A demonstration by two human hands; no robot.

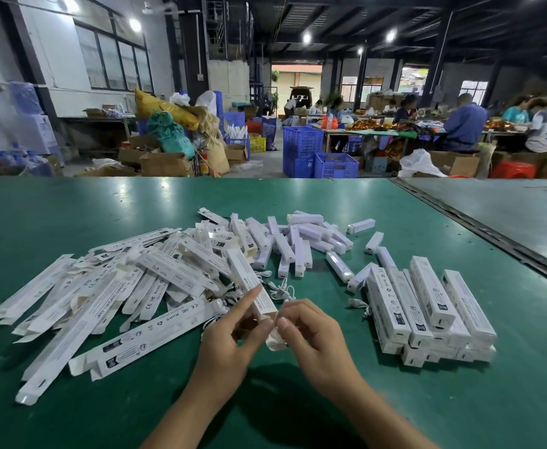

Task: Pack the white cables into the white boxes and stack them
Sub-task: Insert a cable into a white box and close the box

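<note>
Box in hand (255, 288): the left hand (230, 341) is gripping a long white box near its open end, forefinger lying stretched along the box's side; the right hand (311, 335) is pinching at that same open end, thumb and fingertips closing on the flap (275, 340) or on something small there. Which of the two I cannot tell.

Long axis: the box is running away from the hands, up and slightly to the left, with its far end resting among the pile; the mouth is pointing back toward the person, between both thumbs.

Nearer hand: both are touching the mouth; the right one is sitting squarely at the opening, so the closing or feeding move looks to be falling to it.

Loose cables (281, 291): lying on the green table (71, 215) just beyond the right hand's knuckles, beside the held box.

Flat boxes (110, 293): spreading out to the left of the left hand, unfolded and overlapping.

Finished stack (427, 306): sitting to the right of the right hand, apart from it, boxes lying parallel in layers.

Small white units (301, 244): scattered well beyond both hands.

Judgement: this box is probably being closed before going rightward onto the stack.
</note>
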